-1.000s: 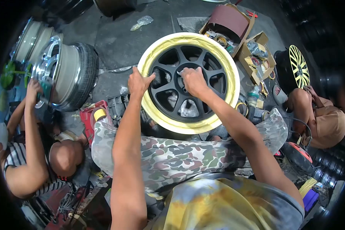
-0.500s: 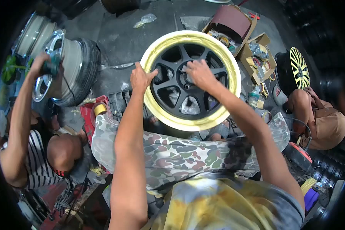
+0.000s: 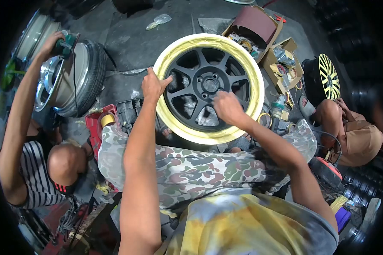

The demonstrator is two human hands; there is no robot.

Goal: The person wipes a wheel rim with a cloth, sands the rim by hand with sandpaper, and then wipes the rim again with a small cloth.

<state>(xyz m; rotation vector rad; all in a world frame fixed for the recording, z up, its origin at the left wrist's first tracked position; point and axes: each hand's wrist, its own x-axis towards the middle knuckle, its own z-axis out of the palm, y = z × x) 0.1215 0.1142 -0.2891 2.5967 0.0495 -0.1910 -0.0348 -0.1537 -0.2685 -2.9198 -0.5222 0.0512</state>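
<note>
In front of me a dark alloy wheel [image 3: 209, 71] stands tipped toward me, its face of several spokes showing. Yellow masking tape [image 3: 187, 132] covers its outer lip all the way round. At the left side of the lip, my left hand [image 3: 154, 87] grips the wheel, thumb pointing inward and the other fingers partly hidden behind the edge. My right hand [image 3: 230, 107] is over the lower right spokes, fingers curled and slightly blurred; whatever they press or hold is hidden. The hub and its bolt holes lie uncovered just left of that hand.
At left, another person's hand holds a green power tool [image 3: 64, 46] over a chrome wheel, near a tire [image 3: 96, 78]. Cardboard boxes [image 3: 269, 74] with tape rolls stand at right. Another person sits at far right by a yellow-spoked wheel [image 3: 329, 76]. A red case [image 3: 93, 129] lies left of my leg.
My right hand has moved from the hub down and right to the lower spokes. My left hand stays on the lip. The co-worker's power tool at left has gone up.
</note>
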